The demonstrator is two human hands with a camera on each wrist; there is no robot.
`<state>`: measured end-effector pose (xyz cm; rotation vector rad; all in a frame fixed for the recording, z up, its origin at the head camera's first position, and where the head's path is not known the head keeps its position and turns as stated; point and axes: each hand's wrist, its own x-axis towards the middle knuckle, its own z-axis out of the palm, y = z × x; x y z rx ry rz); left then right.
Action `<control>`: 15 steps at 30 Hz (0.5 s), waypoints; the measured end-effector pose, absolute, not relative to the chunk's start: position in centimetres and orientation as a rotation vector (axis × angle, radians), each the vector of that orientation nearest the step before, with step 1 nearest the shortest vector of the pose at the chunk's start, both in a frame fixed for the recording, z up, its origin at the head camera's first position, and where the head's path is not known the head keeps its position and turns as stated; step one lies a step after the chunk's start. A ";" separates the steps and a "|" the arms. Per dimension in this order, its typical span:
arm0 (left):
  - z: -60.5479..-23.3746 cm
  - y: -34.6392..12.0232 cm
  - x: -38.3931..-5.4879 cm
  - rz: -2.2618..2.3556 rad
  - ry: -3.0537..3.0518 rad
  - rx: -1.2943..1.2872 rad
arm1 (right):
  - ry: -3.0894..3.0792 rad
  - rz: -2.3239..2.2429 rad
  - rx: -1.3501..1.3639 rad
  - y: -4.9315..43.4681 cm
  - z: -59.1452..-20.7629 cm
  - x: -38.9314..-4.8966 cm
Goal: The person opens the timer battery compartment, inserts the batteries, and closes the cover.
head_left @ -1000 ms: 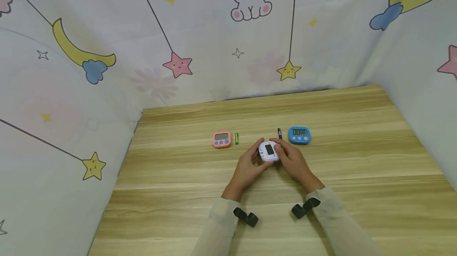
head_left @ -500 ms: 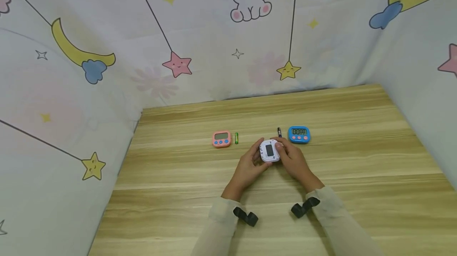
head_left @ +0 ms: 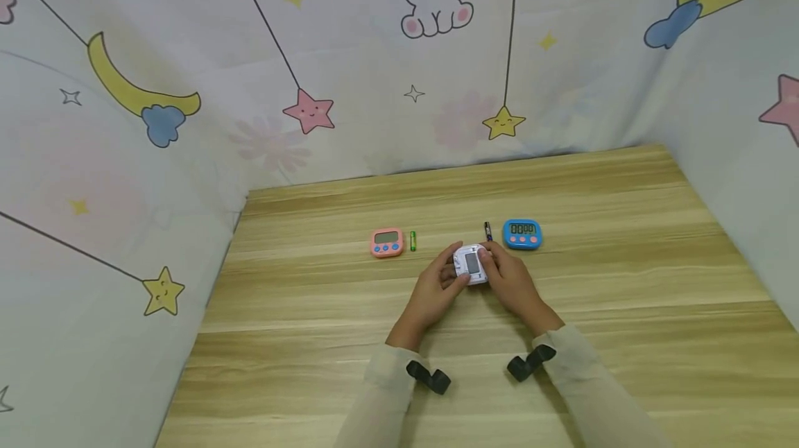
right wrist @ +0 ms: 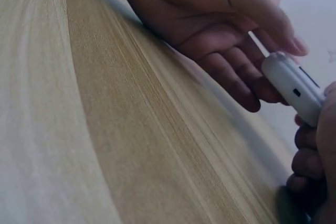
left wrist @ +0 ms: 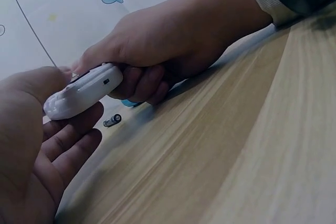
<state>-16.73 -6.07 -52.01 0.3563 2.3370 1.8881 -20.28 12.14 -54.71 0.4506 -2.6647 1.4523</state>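
Observation:
Both hands hold a white digital timer [head_left: 472, 264], its grey screen facing up. My left hand [head_left: 431, 293] pinches its left side, thumb at the near edge of the face and fingers beneath. From the other side my right hand [head_left: 514, 288] grips it, thumb on the face right beside the screen. In the left wrist view the timer [left wrist: 86, 95] is tilted, held above the wooden table, with a small dark slot in its side. The right hand's fingers are curled below it there. The timer's underside is hidden by fingers.
On the wooden table [head_left: 299, 351] lie a pink timer [head_left: 387, 251] with a green battery [head_left: 413, 241] beside it. Behind the right hand are a dark battery [head_left: 488, 231] and a blue timer [head_left: 522, 244] showing zeros. A patterned cloth [head_left: 362, 143] encloses the back and sides.
The left thumb has moved up from the timer's near edge onto its face. The white timer has tilted slightly, and its screen looks lighter grey than before. The things on the table stay put.

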 end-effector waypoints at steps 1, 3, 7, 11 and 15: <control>-51.8 -6.1 -16.7 1.879 2.349 0.359 | -2.668 1.450 0.457 12.1 -54.6 -20.3; -51.5 -6.2 -16.6 1.867 2.365 0.359 | -2.677 1.440 0.463 12.1 -54.6 -20.3; -51.4 -6.2 -16.6 1.883 2.371 0.337 | -2.690 1.427 0.459 12.0 -54.6 -20.3; -51.6 -6.2 -16.6 1.910 2.374 0.313 | -2.714 1.380 0.462 11.9 -54.6 -20.3; -51.8 -6.2 -16.6 1.922 2.368 0.282 | -2.722 1.344 0.465 11.8 -54.6 -20.2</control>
